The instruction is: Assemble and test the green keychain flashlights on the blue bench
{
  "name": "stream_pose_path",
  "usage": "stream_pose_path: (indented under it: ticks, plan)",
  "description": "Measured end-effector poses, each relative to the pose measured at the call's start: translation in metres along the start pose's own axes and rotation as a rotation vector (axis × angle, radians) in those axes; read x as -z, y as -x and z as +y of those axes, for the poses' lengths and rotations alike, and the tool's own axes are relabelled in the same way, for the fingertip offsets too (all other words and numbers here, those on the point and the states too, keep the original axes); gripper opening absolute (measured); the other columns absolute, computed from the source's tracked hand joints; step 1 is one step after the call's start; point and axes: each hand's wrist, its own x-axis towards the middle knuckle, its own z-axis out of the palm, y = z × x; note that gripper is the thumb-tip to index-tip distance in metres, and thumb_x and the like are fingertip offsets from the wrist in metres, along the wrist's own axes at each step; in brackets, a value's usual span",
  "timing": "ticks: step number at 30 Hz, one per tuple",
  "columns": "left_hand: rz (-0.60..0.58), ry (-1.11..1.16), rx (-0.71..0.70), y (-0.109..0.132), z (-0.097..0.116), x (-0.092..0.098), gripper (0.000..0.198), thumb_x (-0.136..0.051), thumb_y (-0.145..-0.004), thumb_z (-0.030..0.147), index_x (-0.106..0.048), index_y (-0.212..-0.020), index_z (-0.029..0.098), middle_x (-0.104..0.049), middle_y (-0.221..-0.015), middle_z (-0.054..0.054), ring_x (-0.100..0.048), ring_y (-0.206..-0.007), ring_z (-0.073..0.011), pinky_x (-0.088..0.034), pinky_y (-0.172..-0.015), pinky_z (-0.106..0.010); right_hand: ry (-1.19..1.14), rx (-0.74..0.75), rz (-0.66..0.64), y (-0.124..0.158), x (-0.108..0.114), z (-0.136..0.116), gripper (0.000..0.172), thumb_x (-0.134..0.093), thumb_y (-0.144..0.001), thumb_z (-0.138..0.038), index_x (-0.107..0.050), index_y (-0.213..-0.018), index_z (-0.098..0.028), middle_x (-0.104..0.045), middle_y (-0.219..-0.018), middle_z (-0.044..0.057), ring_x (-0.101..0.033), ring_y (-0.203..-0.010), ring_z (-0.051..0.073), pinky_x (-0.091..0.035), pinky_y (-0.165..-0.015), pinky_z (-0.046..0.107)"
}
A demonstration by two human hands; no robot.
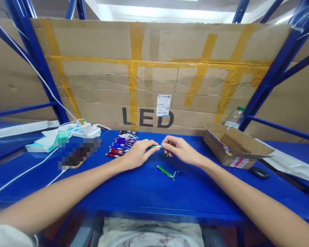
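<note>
Head view, left hand (137, 155), right hand (179, 149), green penlight (154, 146) between, partly hidden

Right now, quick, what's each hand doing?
Left hand: closed, holding one end of a green penlight.
Right hand: closed, pinching the same green penlight's other end.

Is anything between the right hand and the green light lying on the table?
Nothing visible on the table blocks it. Only a green clip shows under the right hand, toward the lying light; that hand pinches a second light.
</note>
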Motion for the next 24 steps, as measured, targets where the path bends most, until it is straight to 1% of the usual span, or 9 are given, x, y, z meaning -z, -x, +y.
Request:
stream_pose_path:
  ticks: [2, 4, 7, 10, 14, 18, 20, 22, 24]
  plan:
    - [-0.037, 0.115, 0.159, -0.001, 0.004, -0.001, 0.033, -0.055, -0.109, 0.044, -0.075, -0.107, 0.019, -0.075, -0.085, -0.002, -0.066, -0.073, -0.0164, -0.048, -0.072, -0.028, 0.162, 0.099, 0.034, 0.001, 0.001, -0.001, 0.031, -0.059, -0.104, -0.05, -0.062, -0.095, -0.02, -0.067, -0.082, 0.001, -0.06, -0.07, 0.016, -0.047, -0.069, 0.03]
    - [-0.059, 0.201, 0.248, -0.002, 0.007, 0.0, 0.036, -0.055, -0.108, 0.048, -0.076, -0.107, 0.019, -0.071, -0.075, 0.001, -0.063, -0.066, -0.0153, -0.045, -0.066, -0.027, 0.338, 0.198, 0.053, 0.003, 0.001, -0.004, 0.026, -0.055, -0.107, -0.043, -0.063, -0.095, -0.021, -0.068, -0.084, 0.002, -0.061, -0.073, 0.017, -0.046, -0.072, 0.03]
    - [-0.047, 0.196, 0.202, -0.002, 0.009, 0.002, 0.035, -0.056, -0.107, 0.046, -0.077, -0.106, 0.019, -0.072, -0.075, 0.0, -0.065, -0.069, -0.0161, -0.046, -0.07, -0.027, 0.471, 0.26, 0.055, 0.006, 0.002, -0.008, 0.028, -0.05, -0.11, -0.04, -0.063, -0.093, -0.021, -0.068, -0.084, 0.002, -0.059, -0.074, 0.017, -0.044, -0.074, 0.03]
    - [-0.037, 0.11, 0.107, -0.002, 0.009, 0.003, 0.031, -0.057, -0.107, 0.044, -0.077, -0.107, 0.02, -0.074, -0.081, -0.002, -0.067, -0.078, -0.0184, -0.047, -0.077, -0.029, 0.391, 0.194, -0.013, 0.006, 0.003, -0.008, 0.031, -0.049, -0.11, -0.043, -0.063, -0.093, -0.021, -0.067, -0.081, 0.001, -0.059, -0.072, 0.016, -0.045, -0.071, 0.028]
    - [-0.058, 0.069, 0.069, -0.002, 0.006, 0.002, 0.029, -0.057, -0.107, 0.042, -0.077, -0.108, 0.021, -0.075, -0.083, -0.003, -0.067, -0.082, -0.0195, -0.048, -0.08, -0.03, 0.263, 0.111, -0.101, 0.004, 0.007, -0.003, 0.038, -0.048, -0.111, -0.048, -0.062, -0.089, -0.02, -0.068, -0.079, 0.001, -0.06, -0.07, 0.016, -0.047, -0.069, 0.027]
    - [-0.07, 0.078, 0.107, -0.002, 0.001, 0.001, 0.028, -0.058, -0.107, 0.042, -0.076, -0.111, 0.021, -0.076, -0.087, -0.003, -0.069, -0.081, -0.0198, -0.049, -0.08, -0.03, 0.447, 0.149, -0.07, 0.001, 0.017, 0.007, 0.03, -0.048, -0.111, -0.038, -0.066, -0.095, -0.02, -0.071, -0.084, 0.003, -0.062, -0.075, 0.018, -0.048, -0.075, 0.03]
    - [-0.085, 0.108, 0.154, -0.003, -0.001, 0.001, 0.029, -0.058, -0.106, 0.042, -0.076, -0.111, 0.02, -0.076, -0.086, -0.003, -0.069, -0.078, -0.0191, -0.049, -0.078, -0.03, 0.599, 0.199, -0.048, 0.0, 0.024, 0.014, 0.02, -0.053, -0.108, -0.032, -0.069, -0.105, -0.02, -0.073, -0.097, 0.006, -0.064, -0.085, 0.02, -0.049, -0.081, 0.033]
    - [-0.103, 0.138, 0.2, -0.003, -0.002, 0.001, 0.03, -0.057, -0.106, 0.043, -0.076, -0.111, 0.02, -0.075, -0.083, -0.002, -0.068, -0.074, -0.0182, -0.048, -0.075, -0.029, 0.683, 0.23, -0.111, -0.001, 0.031, 0.022, 0.019, -0.057, -0.106, -0.029, -0.071, -0.114, -0.02, -0.071, -0.109, 0.01, -0.065, -0.098, 0.024, -0.05, -0.09, 0.037]
    - [-0.119, 0.166, 0.241, -0.003, -0.001, 0.001, 0.031, -0.057, -0.106, 0.044, -0.076, -0.11, 0.02, -0.074, -0.079, 0.0, -0.066, -0.07, -0.0173, -0.047, -0.072, -0.029, 0.719, 0.226, -0.186, -0.001, 0.034, 0.028, 0.017, -0.06, -0.105, -0.03, -0.073, -0.11, -0.02, -0.07, -0.11, 0.011, -0.065, -0.102, 0.025, -0.05, -0.093, 0.039]
